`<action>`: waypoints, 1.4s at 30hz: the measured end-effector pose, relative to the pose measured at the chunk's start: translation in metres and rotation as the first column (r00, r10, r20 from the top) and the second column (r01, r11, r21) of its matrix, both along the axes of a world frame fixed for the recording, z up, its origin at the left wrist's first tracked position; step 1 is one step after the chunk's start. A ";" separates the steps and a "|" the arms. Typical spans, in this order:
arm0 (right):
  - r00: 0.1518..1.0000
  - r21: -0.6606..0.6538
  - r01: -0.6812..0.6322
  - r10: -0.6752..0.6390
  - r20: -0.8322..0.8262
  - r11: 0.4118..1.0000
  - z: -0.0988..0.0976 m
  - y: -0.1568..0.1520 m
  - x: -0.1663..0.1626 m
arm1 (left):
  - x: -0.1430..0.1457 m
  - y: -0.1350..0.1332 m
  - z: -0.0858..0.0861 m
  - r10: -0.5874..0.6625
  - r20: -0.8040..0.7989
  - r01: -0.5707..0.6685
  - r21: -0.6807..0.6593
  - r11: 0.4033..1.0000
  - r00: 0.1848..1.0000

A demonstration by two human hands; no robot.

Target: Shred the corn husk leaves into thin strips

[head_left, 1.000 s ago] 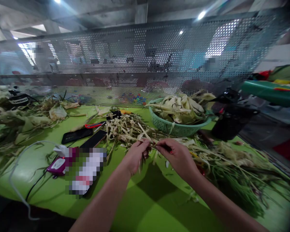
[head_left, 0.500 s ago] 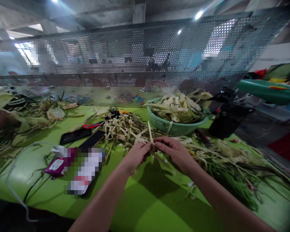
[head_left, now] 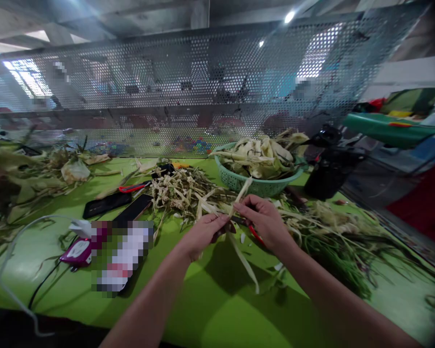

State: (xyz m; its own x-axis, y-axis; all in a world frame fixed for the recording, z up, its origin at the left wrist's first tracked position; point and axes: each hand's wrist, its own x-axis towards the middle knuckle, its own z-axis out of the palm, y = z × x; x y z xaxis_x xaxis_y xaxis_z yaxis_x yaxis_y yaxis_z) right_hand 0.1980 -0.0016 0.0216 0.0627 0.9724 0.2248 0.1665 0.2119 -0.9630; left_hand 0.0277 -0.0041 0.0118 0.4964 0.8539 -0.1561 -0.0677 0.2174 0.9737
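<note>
The left hand and right hand meet above the green table, thumb and fingers of each pinched together on a pale strip whose far end stands up between them; a red handle shows beneath the right hand, whether gripped cannot be told. The strip appears unfinished, with a loose length hanging toward the near side. The heap of knotted-looking pieces at far left of the hands seems finished, while husks in the far basket appear unworked.
</note>
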 end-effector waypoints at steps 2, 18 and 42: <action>0.994 0.052 -0.004 -0.001 0.108 0.999 0.004 -0.002 0.001 | 0.000 0.001 -0.001 0.002 -0.043 -0.002 -0.009 1.000 0.999; 0.983 0.055 -0.049 0.039 0.178 0.997 0.000 0.001 -0.004 | 0.006 -0.005 -0.005 -0.173 -0.254 0.259 0.362 0.895 0.952; 0.967 -0.097 -0.238 0.245 0.069 0.966 0.012 -0.003 0.001 | 0.003 -0.002 -0.003 0.105 0.144 -0.117 0.076 0.990 0.984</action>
State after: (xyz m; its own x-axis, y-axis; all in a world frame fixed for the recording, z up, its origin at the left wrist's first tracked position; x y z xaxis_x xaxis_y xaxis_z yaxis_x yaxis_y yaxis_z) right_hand 0.1986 -0.0048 0.0339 -0.1913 0.9724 0.1337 0.1978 0.1716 -0.9651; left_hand 0.0306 -0.0057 0.0084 0.4098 0.9120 -0.0176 -0.2233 0.1190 0.9674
